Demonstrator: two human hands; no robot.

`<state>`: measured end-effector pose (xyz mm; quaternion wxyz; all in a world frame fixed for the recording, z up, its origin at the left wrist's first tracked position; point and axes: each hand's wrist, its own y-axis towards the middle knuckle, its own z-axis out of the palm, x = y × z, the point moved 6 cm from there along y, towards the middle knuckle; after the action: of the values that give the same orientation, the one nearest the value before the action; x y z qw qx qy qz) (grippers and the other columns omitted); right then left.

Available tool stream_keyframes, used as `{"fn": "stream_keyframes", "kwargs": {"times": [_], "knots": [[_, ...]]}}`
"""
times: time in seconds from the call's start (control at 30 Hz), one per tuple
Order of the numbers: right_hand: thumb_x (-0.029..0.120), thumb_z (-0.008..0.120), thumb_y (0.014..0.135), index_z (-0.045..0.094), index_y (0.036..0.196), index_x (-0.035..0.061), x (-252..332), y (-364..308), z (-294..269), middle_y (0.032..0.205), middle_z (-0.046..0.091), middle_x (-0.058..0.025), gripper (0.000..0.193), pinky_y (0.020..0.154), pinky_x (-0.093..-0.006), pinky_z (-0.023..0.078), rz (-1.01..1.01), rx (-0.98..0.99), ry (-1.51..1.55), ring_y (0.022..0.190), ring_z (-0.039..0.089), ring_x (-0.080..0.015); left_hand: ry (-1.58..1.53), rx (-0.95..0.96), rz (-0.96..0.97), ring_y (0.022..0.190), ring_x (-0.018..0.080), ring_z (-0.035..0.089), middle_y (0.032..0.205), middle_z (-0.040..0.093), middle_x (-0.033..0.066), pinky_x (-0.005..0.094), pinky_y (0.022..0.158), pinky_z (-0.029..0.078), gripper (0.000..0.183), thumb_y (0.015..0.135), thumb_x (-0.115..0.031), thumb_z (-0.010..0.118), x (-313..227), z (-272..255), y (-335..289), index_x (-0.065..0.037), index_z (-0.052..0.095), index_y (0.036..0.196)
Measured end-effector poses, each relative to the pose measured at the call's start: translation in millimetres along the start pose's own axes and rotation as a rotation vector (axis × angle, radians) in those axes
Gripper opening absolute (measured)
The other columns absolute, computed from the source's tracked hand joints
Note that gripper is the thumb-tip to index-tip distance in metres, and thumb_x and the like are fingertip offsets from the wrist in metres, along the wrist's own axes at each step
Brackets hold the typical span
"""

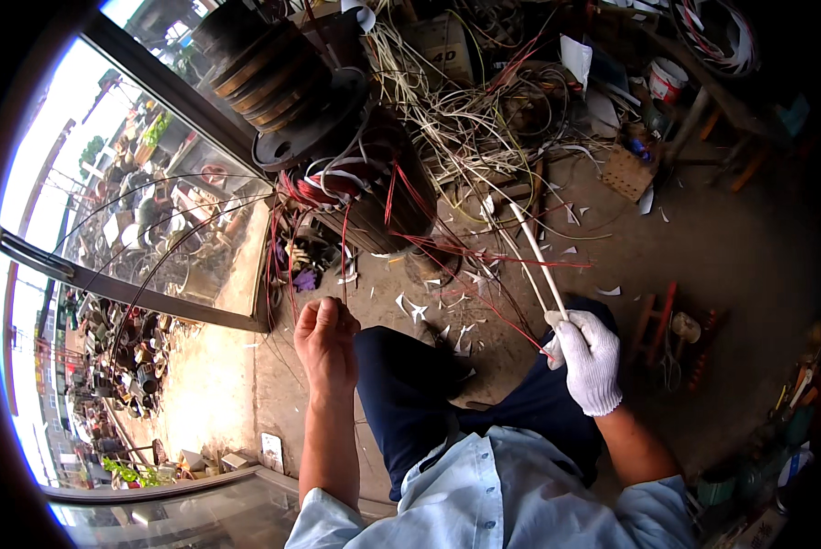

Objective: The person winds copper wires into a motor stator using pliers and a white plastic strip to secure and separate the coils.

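My left hand (327,340) is bare, its fingers pinched together on a thin red wire (345,252) that hangs from the motor. In a white knitted glove, my right hand (588,355) is closed around long thin white tubes (540,259) that point up and to the left. Another red wire reaches the gloved fingertips; whether they grip it I cannot tell. Ahead of me stands the dark, cylindrical body of an electric motor (378,188). Red windings (314,190) with white sleeves spill from its end, and several loose red leads spread toward both hands.
A tangle of pale wires (484,114) lies beyond the motor. White scraps (417,309) litter the floor. To the left is a metal-framed glass door (168,293) with piled parts outside. A small red stool-like frame (658,325) stands at right, and a white-and-red bucket (667,80) sits farther back.
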<state>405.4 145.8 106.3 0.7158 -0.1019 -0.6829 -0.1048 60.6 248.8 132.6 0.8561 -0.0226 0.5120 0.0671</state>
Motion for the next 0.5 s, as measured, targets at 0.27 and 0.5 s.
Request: {"fn": "stream_keyframes", "kwargs": {"times": [0.27,0.5], "knots": [[0.016,0.057,0.099,0.065,0.113,-0.0036,-6,60,27,0.098,0.069,-0.0111,0.025,0.081,-0.0308,0.058,0.207,0.079,0.482,0.087,0.068,-0.0162,0.359,0.188,-0.184,0.082,0.0141,0.061,0.093,0.067,0.0064,0.0279,0.075,0.049,0.031,0.096,-0.019,0.064,71,60,10,0.005,0.064,0.115],[0.019,0.065,0.093,0.073,0.103,0.0027,-21,100,104,0.092,0.071,-0.0026,0.021,0.07,-0.0232,0.05,0.298,0.233,0.572,0.08,0.063,-0.0083,0.557,0.41,-0.129,0.09,0.0098,0.056,0.101,0.065,0.0047,0.0267,0.083,0.046,0.032,0.099,-0.024,0.061,105,124,-15,0.001,0.059,0.12]]}}
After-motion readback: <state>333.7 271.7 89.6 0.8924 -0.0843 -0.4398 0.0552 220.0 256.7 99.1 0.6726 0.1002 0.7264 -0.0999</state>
